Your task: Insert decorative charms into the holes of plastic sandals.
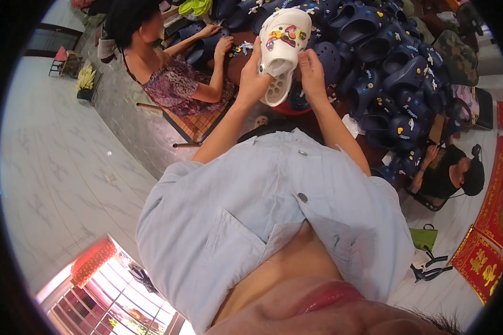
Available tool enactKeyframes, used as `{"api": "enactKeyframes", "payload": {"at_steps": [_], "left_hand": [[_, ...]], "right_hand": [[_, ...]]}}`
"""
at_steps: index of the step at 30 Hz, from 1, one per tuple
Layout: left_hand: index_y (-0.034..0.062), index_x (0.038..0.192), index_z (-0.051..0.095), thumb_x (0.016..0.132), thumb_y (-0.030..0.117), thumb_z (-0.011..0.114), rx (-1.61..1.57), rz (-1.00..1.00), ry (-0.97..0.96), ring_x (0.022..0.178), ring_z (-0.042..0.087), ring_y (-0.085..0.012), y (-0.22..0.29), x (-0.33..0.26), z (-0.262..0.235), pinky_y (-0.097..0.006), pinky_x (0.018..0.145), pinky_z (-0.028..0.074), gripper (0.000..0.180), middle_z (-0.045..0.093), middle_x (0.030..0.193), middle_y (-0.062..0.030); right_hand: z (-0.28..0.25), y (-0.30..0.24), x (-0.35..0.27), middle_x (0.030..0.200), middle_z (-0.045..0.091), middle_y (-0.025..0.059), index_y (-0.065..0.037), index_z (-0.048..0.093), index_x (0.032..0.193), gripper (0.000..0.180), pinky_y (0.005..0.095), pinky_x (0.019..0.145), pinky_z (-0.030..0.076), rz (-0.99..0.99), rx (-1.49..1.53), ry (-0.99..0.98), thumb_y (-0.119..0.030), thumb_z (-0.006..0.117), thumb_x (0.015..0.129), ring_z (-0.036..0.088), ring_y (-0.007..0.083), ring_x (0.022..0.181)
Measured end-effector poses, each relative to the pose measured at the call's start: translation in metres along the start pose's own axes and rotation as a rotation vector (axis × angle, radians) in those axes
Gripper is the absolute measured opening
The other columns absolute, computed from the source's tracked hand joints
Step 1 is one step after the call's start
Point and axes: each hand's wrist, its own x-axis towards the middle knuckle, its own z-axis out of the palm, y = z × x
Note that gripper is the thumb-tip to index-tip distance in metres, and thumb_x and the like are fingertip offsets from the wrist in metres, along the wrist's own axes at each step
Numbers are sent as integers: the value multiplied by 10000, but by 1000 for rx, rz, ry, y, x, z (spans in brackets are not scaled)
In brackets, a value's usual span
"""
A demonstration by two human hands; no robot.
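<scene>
A white foam clog (279,56) with colourful charms clustered on its upper is held up in front of me. My left hand (254,79) grips its left side, with the thumb lying along the edge. At its right side is my right hand (312,72), fingers curled in and pressed against the clog's edge. Whether those fingers also pinch something small, I cannot tell. Behind and below the clog, part of a red container (295,109) shows.
Dark blue clogs (369,72) with charms are heaped on the table. To the left, a seated person (170,75) has both hands on dark clogs. Another person (444,173) sits at the right. Bright green clogs (195,6) lie at the far side.
</scene>
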Motion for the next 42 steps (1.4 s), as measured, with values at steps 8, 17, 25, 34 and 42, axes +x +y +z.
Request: {"api": "enactKeyframes", "payload": {"at_steps": [8, 17, 25, 34, 42], "left_hand": [[32, 1525, 225, 763, 33, 648, -27, 106, -16, 1199, 558, -205, -12, -1, -1, -287, 999, 416, 871, 557, 1344, -209], [31, 1525, 233, 710, -48, 565, -257, -77, -71, 1223, 526, -202, -27, 5, -6, -272, 1021, 391, 883, 519, 1387, -183], [11, 1529, 218, 652, -69, 526, -275, -100, -81, 1122, 577, -191, -46, 26, -15, -274, 949, 445, 933, 549, 1315, -131], [4, 1516, 240, 659, -34, 548, -381, -151, -37, 1048, 610, -199, -44, 40, -32, -264, 863, 484, 912, 573, 1262, -164], [-4, 1511, 252, 648, -27, 560, -389, -259, -115, 1079, 604, -208, -27, 33, -24, -272, 874, 484, 917, 578, 1267, -182]], "right_hand": [[12, -24, -7, 712, 571, 279, 6, 548, 853, 356, 480, 581, 438, -250, -259, 142, -294, 434, 1007, 588, 473, 719], [18, -1, -6, 581, 553, 97, 7, 553, 875, 332, 324, 471, 395, 51, 196, 50, -257, 403, 1008, 541, 181, 486], [-4, 9, -2, 645, 594, 32, -27, 618, 1007, 238, 225, 500, 433, 132, 380, 155, -230, 492, 1000, 541, 91, 526], [-25, 60, -44, 793, 689, 171, -88, 631, 1015, 183, 502, 689, 516, 1, -884, 87, -235, 565, 929, 673, 387, 776], [-23, 71, -46, 897, 688, 195, -79, 618, 1086, 222, 504, 728, 521, -7, -935, 23, -220, 576, 920, 670, 387, 861]]}}
